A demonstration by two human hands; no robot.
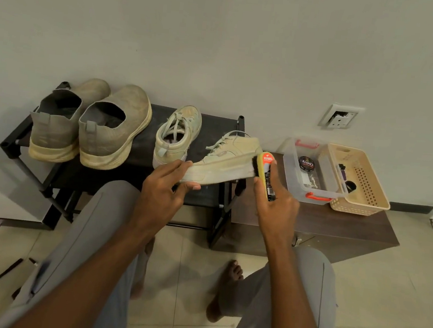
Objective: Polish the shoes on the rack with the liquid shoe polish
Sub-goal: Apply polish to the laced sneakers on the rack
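My left hand (166, 185) grips the heel end of a pale lace-up sneaker (226, 161), holding it on its side above the front of the black shoe rack (133, 179). My right hand (275, 199) holds a yellow-topped bottle of liquid shoe polish (266, 170) with its sponge end pressed against the sneaker's toe. The matching sneaker (177, 135) stands upright on the rack just behind. A pair of grey slip-on shoes (88, 123) with cream soles stands at the rack's left end.
A low brown cabinet (310, 224) to the right of the rack carries a clear plastic box (313, 171) with a polish tin and a beige perforated basket (355, 178). A wall socket (339, 116) is above. My knees and bare feet are on the tiled floor below.
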